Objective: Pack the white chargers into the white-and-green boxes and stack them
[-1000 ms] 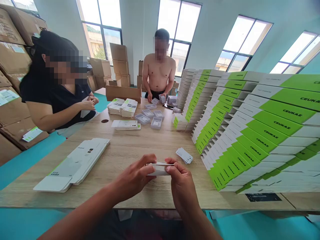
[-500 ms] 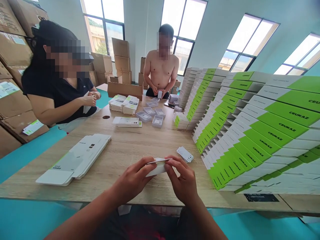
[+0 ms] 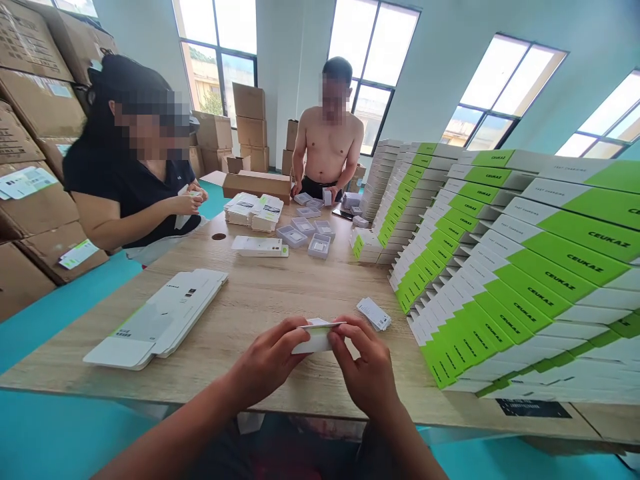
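Observation:
A small white carton [image 3: 314, 342] is held between my two hands above the near side of the table, its end flap edge-on to me. My left hand [image 3: 273, 353] is closed on its left side, fingers along the flap. My right hand [image 3: 363, 360] pinches the right end of the same carton. Just beyond my right hand lies a small pile of printed white cards [image 3: 374, 314]. To the left rests a stack of flat, unfolded cartons [image 3: 155, 320], white and grey with a green edge.
Tall stacks of white-and-green boxes [image 3: 530, 293] line the table's right side. Clear plastic cases [image 3: 319, 245] and carton piles [image 3: 254, 212] sit farther back. One person [image 3: 145, 167] works at the left, another [image 3: 327, 150] at the far end. Brown boxes [image 3: 37, 153] stand behind.
The view has shifted slightly, moving the scene right. Both my hands keep hold of the carton, its flap edge a little flatter. The far person's hands have moved apart.

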Motion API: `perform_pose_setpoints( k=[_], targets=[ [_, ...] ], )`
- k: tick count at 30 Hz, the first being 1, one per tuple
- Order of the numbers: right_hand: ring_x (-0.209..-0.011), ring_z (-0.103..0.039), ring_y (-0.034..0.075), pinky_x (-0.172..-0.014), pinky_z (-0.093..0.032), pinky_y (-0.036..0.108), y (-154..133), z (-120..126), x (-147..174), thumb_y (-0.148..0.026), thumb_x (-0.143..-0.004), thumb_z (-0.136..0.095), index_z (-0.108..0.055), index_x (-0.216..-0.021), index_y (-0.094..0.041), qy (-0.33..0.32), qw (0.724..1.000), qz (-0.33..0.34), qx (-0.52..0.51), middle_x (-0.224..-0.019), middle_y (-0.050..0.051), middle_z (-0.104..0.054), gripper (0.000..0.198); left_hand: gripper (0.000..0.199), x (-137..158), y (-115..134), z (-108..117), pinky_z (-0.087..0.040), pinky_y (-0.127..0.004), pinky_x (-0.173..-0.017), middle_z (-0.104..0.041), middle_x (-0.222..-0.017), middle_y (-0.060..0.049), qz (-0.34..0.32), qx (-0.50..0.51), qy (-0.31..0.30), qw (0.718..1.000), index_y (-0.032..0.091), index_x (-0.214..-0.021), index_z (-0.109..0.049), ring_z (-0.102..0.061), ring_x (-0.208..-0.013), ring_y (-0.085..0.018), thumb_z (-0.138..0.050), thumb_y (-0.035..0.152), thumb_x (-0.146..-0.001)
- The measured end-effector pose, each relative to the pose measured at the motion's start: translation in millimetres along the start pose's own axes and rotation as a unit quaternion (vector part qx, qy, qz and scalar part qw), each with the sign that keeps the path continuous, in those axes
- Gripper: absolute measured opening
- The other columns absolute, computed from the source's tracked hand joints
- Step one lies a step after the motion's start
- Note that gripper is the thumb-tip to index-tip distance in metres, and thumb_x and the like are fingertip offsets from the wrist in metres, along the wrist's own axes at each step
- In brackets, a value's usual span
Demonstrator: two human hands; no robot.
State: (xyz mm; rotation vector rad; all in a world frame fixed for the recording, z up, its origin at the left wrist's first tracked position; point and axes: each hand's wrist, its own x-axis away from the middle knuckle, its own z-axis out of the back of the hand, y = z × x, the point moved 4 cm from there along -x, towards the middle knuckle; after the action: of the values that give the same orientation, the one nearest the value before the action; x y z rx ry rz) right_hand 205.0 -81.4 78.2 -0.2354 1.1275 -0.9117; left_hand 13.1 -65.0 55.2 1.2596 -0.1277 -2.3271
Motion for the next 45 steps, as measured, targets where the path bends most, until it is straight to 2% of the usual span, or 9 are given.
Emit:
perform_pose_setpoints(
  k=[5, 8, 12, 14, 20, 35, 39, 42, 45],
  targets=[
    [-0.092, -0.070, 0.017, -0.081, -0.058, 0.029, -3.0, -0.2, 0.7, -0.018, -0.098, -0.060, -0.066, -0.091, -0.023, 0.033, 0.999, -0.027, 0.009, -0.101, 0.005, -0.071, 0.011, 0.018, -3.4, 5.2, -1.2, -0.061, -0.030, -0.090, -0.069, -0.115, -0.014, 0.012, -0.012, 0.000, 1.000, 0.019, -0.121, -0.056, -0.071, -0.107, -0.022, -0.054, 0.019, -0.103],
    [-0.102, -0.070, 0.021, -0.088, -0.059, 0.035, 1.5, -2.1, 2.9, -0.022, -0.096, -0.064, -0.067, -0.101, -0.024, 0.025, 0.999, -0.016, 0.024, -0.111, 0.008, -0.072, 0.006, 0.021, -6.8, 6.5, 1.3, -0.061, -0.030, -0.090, -0.070, -0.116, -0.013, 0.004, -0.007, 0.015, 1.000, 0.020, -0.124, -0.058, -0.072, -0.107, -0.021, -0.056, 0.020, -0.103],
    [-0.121, -0.066, 0.026, -0.099, -0.058, 0.042, 14.2, -2.8, 2.2, -0.024, -0.092, -0.071, -0.058, -0.136, -0.029, -0.033, 0.999, 0.015, 0.011, -0.133, 0.010, -0.068, 0.046, 0.026, -8.7, -4.8, 12.4, -0.062, -0.033, -0.094, -0.071, -0.122, -0.012, 0.047, -0.007, 0.093, 0.995, 0.024, -0.124, -0.060, -0.072, -0.111, -0.023, -0.066, 0.027, -0.099],
    [-0.120, -0.067, 0.025, -0.099, -0.058, 0.041, 19.2, 2.0, -1.8, -0.022, -0.096, -0.066, -0.056, -0.140, -0.033, -0.031, 0.999, 0.016, -0.004, -0.132, 0.009, -0.068, 0.047, 0.037, -9.2, -14.3, 17.2, -0.063, -0.036, -0.093, -0.070, -0.126, -0.012, 0.090, 0.008, 0.095, 0.991, 0.026, -0.128, -0.059, -0.073, -0.111, -0.025, -0.071, 0.034, -0.095],
    [-0.116, -0.067, 0.024, -0.097, -0.060, 0.040, 18.4, 14.3, -16.8, -0.026, -0.097, -0.065, -0.060, -0.137, -0.034, -0.098, 0.991, -0.050, -0.070, -0.132, 0.007, -0.065, 0.042, 0.045, -14.6, -27.2, 25.4, -0.067, -0.038, -0.083, -0.075, -0.123, -0.009, 0.205, 0.142, 0.025, 0.968, 0.028, -0.131, -0.060, -0.077, -0.099, -0.024, -0.076, 0.035, -0.090],
    [-0.103, -0.072, 0.024, -0.091, -0.063, 0.041, 29.1, 23.3, -13.0, -0.030, -0.090, -0.075, -0.069, -0.124, -0.029, -0.079, 0.986, -0.101, -0.111, -0.122, 0.008, -0.072, 0.034, 0.038, -16.6, -28.8, 19.8, -0.066, -0.039, -0.086, -0.076, -0.116, -0.007, 0.241, 0.183, 0.023, 0.953, 0.028, -0.120, -0.066, -0.076, -0.100, -0.025, -0.080, 0.031, -0.085],
    [-0.095, -0.074, 0.023, -0.083, -0.064, 0.040, 35.4, 16.7, -11.9, -0.038, -0.089, -0.075, -0.065, -0.126, -0.027, -0.065, 0.950, -0.194, -0.236, -0.112, 0.008, -0.076, 0.040, 0.051, -15.8, -30.2, 15.3, -0.067, -0.039, -0.083, -0.060, -0.143, -0.017, 0.184, 0.210, -0.014, 0.960, 0.030, -0.150, -0.039, -0.071, -0.115, -0.026, -0.051, 0.019, -0.102],
    [-0.088, -0.076, 0.025, -0.076, -0.064, 0.041, 48.8, -7.0, -2.4, -0.049, -0.091, -0.071, -0.058, -0.129, -0.023, -0.080, 0.913, -0.250, -0.314, -0.100, 0.008, -0.079, 0.048, 0.058, -9.7, -33.1, 2.5, -0.054, -0.054, -0.106, -0.040, -0.161, -0.017, 0.041, 0.077, -0.056, 0.995, 0.031, -0.151, -0.041, -0.040, -0.148, -0.035, -0.057, 0.013, -0.098],
    [-0.079, -0.077, 0.024, -0.072, -0.064, 0.040, 82.1, -16.0, 5.9, -0.053, -0.099, -0.055, -0.065, -0.121, -0.017, -0.092, 0.953, -0.242, -0.158, -0.092, 0.009, -0.080, 0.043, 0.044, -6.0, -49.6, -18.8, -0.043, -0.055, -0.117, -0.057, -0.148, -0.013, -0.052, 0.033, -0.097, 0.993, 0.028, -0.133, -0.057, -0.038, -0.150, -0.033, -0.062, 0.008, -0.094]
  ],
)
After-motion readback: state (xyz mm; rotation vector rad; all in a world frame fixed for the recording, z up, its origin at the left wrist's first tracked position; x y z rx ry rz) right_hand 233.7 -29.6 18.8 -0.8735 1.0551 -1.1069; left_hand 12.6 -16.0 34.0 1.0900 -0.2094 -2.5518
